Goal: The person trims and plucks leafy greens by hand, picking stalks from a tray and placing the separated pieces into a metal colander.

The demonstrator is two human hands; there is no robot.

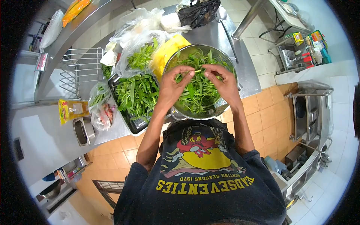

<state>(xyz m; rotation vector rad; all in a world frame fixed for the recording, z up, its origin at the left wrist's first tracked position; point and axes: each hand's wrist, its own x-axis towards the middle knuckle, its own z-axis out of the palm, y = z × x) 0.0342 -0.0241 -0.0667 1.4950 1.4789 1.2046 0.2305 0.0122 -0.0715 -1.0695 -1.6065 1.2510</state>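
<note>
Head camera view: a short green stem (198, 71) is pinched over the colander (224, 103) between two hands. Its near end is caught between thumb and forefinger of the left hand (174, 84); the right hand (224, 81) is closed the same way at the other end, its grip apparently set on the same stem, though the exact contact is partly hidden by the fingers. No gap is seen in either grip.

The work is judged to be partway along. A broad heap of loose greens (193, 99) is already gathered in the colander below the hands. More leafy stems (135, 92) are piled in the black tray (139, 124) left of the colander, and a further bunch (142, 56) is held in a clear bag beyond that tray, so a fair amount seems left to be handled.

All this is carried by a steel worktop (250, 73). A yellow bag (169, 50) is wedged just left of the colander; a black plastic bag (200, 14) is placed beyond it, and a long-handled utensil (229, 41) is laid to its far right. Well left of the colander, a wire rack (83, 71) and a yellow packet (71, 111) are seen. To its right, orange floor tiles (257, 122) are crossed before a metal shelf unit (312, 116) is reached.
</note>
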